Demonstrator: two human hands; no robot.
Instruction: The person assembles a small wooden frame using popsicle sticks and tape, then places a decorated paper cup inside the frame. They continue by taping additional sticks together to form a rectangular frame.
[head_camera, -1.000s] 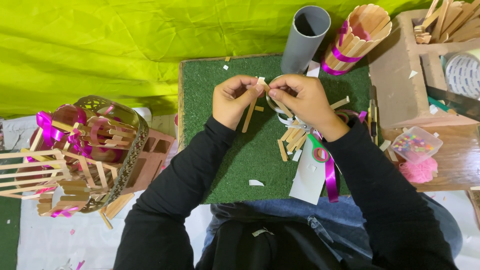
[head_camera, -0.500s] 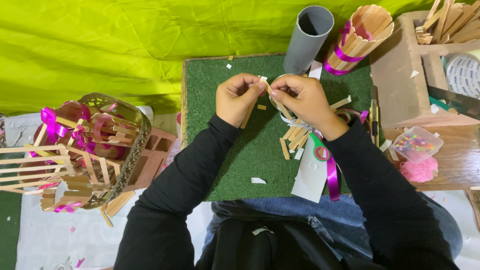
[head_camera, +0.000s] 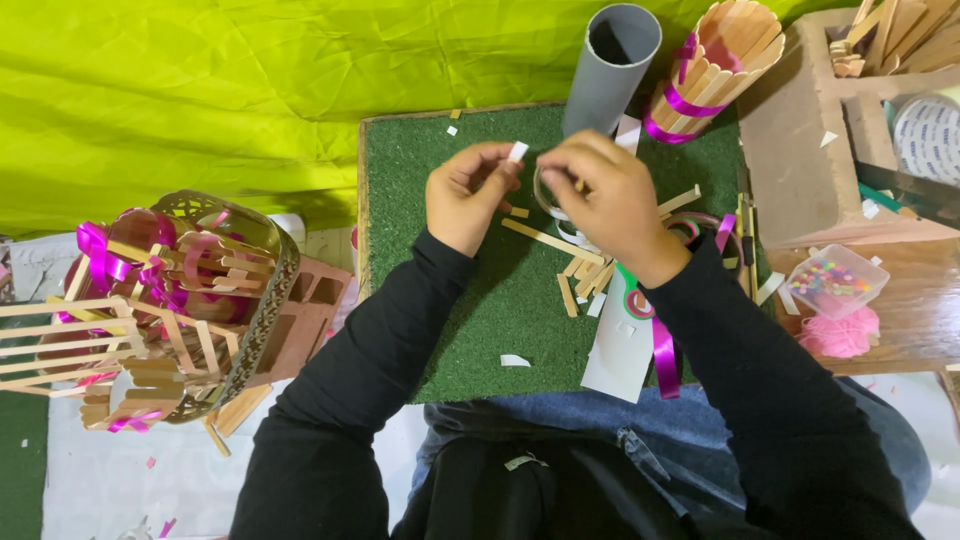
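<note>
The left hand (head_camera: 468, 195) hovers over the green mat (head_camera: 440, 300), its fingers pinched narrow on a small white strip (head_camera: 518, 151) that sticks up between thumb and forefinger; the right hand (head_camera: 600, 195) is just beside it, curled shut around a clear tape ring (head_camera: 545, 198), most of which the fingers hide; a loose wooden stick (head_camera: 550, 241) lies on the mat under both hands, with a heap of short sticks (head_camera: 585, 280) near the right wrist; a grey tube (head_camera: 610, 65) stands at the mat's far edge, touching a stick cup (head_camera: 715, 60) tied with purple ribbon; a stick basket (head_camera: 170, 300) with pink ribbon sits well apart at the left; a small bead box (head_camera: 838, 280) rests on the wooden tabletop (head_camera: 900, 330) at the right.
</note>
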